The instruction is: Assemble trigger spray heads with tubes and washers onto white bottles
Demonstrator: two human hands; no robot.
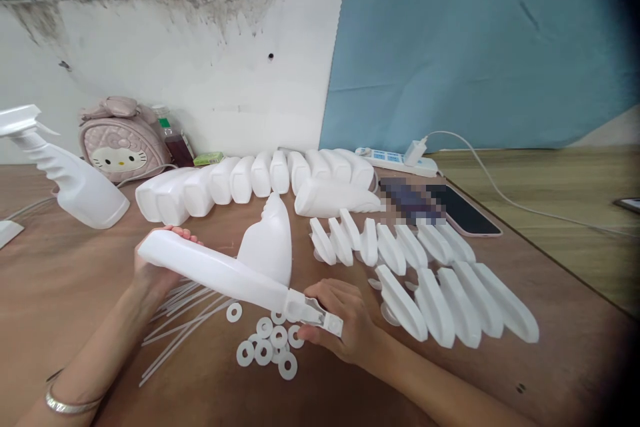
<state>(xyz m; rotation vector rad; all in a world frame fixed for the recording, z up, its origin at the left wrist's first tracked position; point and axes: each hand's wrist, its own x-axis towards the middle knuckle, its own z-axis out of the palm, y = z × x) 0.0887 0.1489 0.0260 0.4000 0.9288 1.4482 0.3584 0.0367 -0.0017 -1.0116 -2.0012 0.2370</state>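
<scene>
My left hand grips the base end of a white plastic spray bottle held on its side above the brown table. At the bottle's neck, my right hand pinches a white cap piece. Under the bottle lie several white ring washers and thin clear tubes. Another white bottle lies just behind the held one.
A row of white bottles lies at the back. White trigger heads sit in rows to the right. An assembled sprayer stands at left, beside a pink bag. A phone and power strip lie at the right rear.
</scene>
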